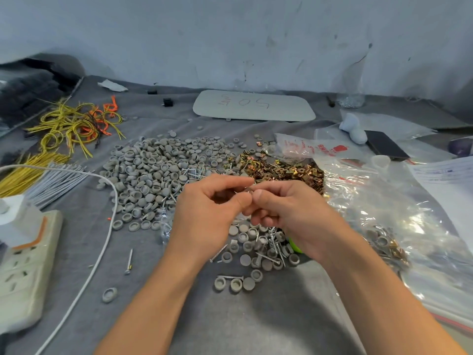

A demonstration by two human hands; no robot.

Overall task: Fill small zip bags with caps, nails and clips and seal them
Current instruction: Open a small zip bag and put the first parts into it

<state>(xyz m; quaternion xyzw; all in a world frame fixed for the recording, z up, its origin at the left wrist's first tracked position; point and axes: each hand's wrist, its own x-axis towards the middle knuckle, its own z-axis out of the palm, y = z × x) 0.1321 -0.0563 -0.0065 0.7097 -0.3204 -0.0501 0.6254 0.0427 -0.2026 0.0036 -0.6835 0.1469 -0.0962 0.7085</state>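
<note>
Lower centre: loose caps (245,260), nails (218,253); nails light, stiff, slick, best pinched mid-shank; centre: left hand (212,208), right hand (281,208), fingertips curled together, pinching thin nails, seemingly; beyond: cap heap (151,172), brass clips (286,171); zip bags (384,243) far right.

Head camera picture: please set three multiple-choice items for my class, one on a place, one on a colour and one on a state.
1. Where does the power strip lie? A near left; B far right; C back by the wall.
2. What colour is the big pile of caps? A orange; B green; C grey.
3. What are the left hand and right hand doing? A lying flat; B pinching thin nails between them; C gripping a cable.
Answers: 1 A, it sits at the picture's lower left edge. 2 C, the heaped caps are all grey. 3 B, the curled fingertips of both hands meet around the nails.
</note>
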